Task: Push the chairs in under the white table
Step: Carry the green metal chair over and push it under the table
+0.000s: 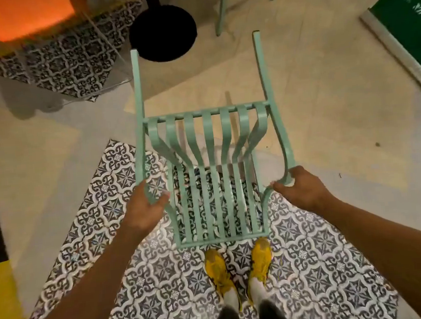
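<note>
Your left hand (146,206): fingers wrapped round the green chair (212,159) frame's left rail | your right hand (301,187): curled round its right rail | chair: over the patterned tile patch's (313,264) far edge, near the black table base (163,33)

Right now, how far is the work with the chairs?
Done: nothing clearly; another chair's legs show at the top, its position unclear. In hand: the left hand and right hand grip the mint green chair, tipped with its legs toward the black table base. Left: setting it down and pushing it in.
</note>
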The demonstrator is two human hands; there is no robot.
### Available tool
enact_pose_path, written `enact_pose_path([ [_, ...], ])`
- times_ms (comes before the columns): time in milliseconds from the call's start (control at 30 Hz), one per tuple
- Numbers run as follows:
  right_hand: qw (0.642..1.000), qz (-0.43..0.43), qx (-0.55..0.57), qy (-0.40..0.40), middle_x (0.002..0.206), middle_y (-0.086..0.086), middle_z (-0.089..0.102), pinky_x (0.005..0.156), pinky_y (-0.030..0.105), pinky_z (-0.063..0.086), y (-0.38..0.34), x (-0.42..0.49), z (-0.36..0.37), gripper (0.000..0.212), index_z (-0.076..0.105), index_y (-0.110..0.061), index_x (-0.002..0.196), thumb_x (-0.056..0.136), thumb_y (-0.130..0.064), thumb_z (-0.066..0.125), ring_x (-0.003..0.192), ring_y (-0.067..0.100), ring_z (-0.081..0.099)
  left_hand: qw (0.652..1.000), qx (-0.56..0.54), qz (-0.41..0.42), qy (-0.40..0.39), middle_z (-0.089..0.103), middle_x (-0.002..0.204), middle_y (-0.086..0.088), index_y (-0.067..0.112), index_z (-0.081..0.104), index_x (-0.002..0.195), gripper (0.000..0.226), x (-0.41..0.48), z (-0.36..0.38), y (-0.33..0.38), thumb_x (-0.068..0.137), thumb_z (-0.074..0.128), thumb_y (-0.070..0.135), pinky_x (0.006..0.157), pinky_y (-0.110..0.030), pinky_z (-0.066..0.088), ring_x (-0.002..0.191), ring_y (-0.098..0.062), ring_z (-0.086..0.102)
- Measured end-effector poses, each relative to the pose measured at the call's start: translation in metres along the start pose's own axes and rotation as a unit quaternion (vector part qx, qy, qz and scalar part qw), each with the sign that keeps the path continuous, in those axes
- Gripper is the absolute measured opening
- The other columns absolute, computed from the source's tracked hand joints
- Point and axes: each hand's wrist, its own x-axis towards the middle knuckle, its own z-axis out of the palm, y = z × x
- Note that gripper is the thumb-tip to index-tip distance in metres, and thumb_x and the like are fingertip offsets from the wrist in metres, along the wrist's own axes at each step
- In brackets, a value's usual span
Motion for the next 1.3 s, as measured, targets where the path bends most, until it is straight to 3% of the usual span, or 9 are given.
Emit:
enact_pose_path([
  [133,0.994,0.068,0.071,0.046,0.132,0.019,0.064,0.094,0.044,0.057,0.022,0.048,0.028,0.075,0.046,-0.005,0.147,0.096,-0.052,0.074,0.110,0.039,0.067,0.995,-0.038,-0.039,0.089,0.063,0.134,-0.024,0.006,0.041,0.154,0.063,0.062,0.012,-0.032,0.104,0.071,0.029,0.096,-0.057,0.061,0.111,-0.040,0.069],
  [267,0.977,0.129,0.130,0.109,0.123,0.018,0.063,0.094,0.052,0.059,0.032,0.094,0.050,0.066,0.048,-0.004,0.142,0.097,-0.045,0.074,0.104,0.039,0.068,0.989,-0.092,-0.052,0.102,0.057,0.125,-0.019,0.003,0.038,0.146,0.060,0.113,0.029,-0.057,0.103,0.072,0.029,0.088,-0.047,0.059,0.099,-0.028,0.064],
  [333,0.966,0.156,0.159,0.129,0.117,0.017,0.065,0.082,0.046,0.060,0.039,0.108,0.063,0.062,0.049,-0.006,0.143,0.100,-0.047,0.069,0.095,0.036,0.068,0.982,-0.106,-0.062,0.141,0.058,0.121,-0.017,0.008,0.043,0.137,0.051,0.131,0.039,-0.071,0.103,0.072,0.032,0.084,-0.043,0.054,0.090,-0.020,0.059],
  [400,0.955,0.167,0.182,0.163,0.106,0.014,0.065,0.060,0.031,0.051,0.044,0.122,0.076,0.054,0.054,-0.007,0.138,0.103,-0.047,0.065,0.076,0.024,0.064,0.971,-0.135,-0.067,0.184,0.065,0.113,-0.014,0.010,0.057,0.125,0.037,0.148,0.045,-0.085,0.103,0.070,0.037,0.083,-0.041,0.051,0.095,-0.027,0.062],
  [500,0.930,0.187,0.242,0.202,0.092,0.006,0.064,0.052,0.023,0.042,0.048,0.138,0.088,0.048,0.062,-0.008,0.130,0.103,-0.047,0.065,0.068,0.015,0.059,0.957,-0.213,-0.056,0.188,0.078,0.104,-0.010,0.021,0.069,0.105,0.017,0.162,0.045,-0.096,0.103,0.071,0.038,0.080,-0.035,0.050,0.101,-0.025,0.073],
  [667,0.916,0.205,0.273,0.212,0.092,0.007,0.070,0.064,0.028,0.050,0.051,0.153,0.091,0.044,0.066,-0.012,0.118,0.101,-0.052,0.067,0.068,0.014,0.060,0.950,-0.212,-0.072,0.220,0.070,0.077,-0.001,0.015,0.073,0.089,0.037,0.177,0.044,-0.101,0.094,0.079,0.051,0.076,-0.035,0.054,0.067,-0.016,0.065],
  [800,0.935,0.197,0.230,0.187,0.081,0.003,0.057,0.064,0.032,0.052,0.049,0.147,0.082,0.057,0.054,-0.011,0.108,0.098,-0.066,0.061,0.065,0.017,0.057,0.955,-0.157,-0.089,0.236,0.067,0.076,-0.006,0.010,0.071,0.089,0.055,0.172,0.041,-0.098,0.091,0.074,0.065,0.061,-0.030,0.050,0.064,-0.019,0.061],
  [967,0.946,0.171,0.220,0.165,0.081,0.008,0.067,0.052,0.027,0.048,0.035,0.129,0.061,0.080,0.063,-0.012,0.089,0.086,-0.090,0.048,0.066,0.021,0.064,0.955,-0.150,-0.098,0.236,0.068,0.081,-0.012,0.010,0.067,0.083,0.077,0.152,0.032,-0.090,0.082,0.064,0.087,0.067,-0.035,0.054,0.070,-0.027,0.063],
  [1300,0.952,0.174,0.197,0.154,0.087,0.016,0.072,0.051,0.028,0.048,0.028,0.091,0.030,0.083,0.068,-0.003,0.095,0.088,-0.084,0.053,0.068,0.029,0.069,0.956,-0.078,-0.124,0.252,0.068,0.075,-0.017,0.004,0.067,0.076,0.098,0.107,-0.003,-0.058,0.081,0.042,0.099,0.056,-0.027,0.043,0.062,-0.026,0.061],
])
